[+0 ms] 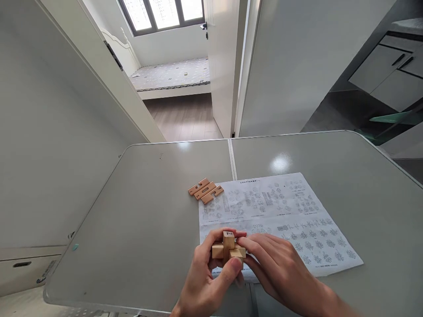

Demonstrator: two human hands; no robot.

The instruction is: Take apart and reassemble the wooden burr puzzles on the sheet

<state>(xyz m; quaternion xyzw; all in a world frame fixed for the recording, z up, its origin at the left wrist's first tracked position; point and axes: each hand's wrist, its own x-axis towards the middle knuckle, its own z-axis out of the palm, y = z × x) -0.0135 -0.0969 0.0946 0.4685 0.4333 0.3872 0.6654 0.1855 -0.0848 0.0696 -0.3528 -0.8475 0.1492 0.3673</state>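
Note:
A partly joined wooden puzzle (228, 249), made of crossed notched bars, is held over the near edge of a printed instruction sheet (280, 220). My left hand (205, 281) grips it from below and the left, thumb pressed on its front. My right hand (277, 268) pinches its right side with the fingertips. Three loose notched wooden bars (205, 190) lie side by side on the grey table (148, 220), at the sheet's far left corner, well beyond both hands.
The table has a centre seam (230, 158) and rounded corners; its near edge runs just under my wrists. Beyond it an open doorway shows a wooden floor (185, 116) and a bed under a window. Dark cabinets (390, 75) stand at the far right.

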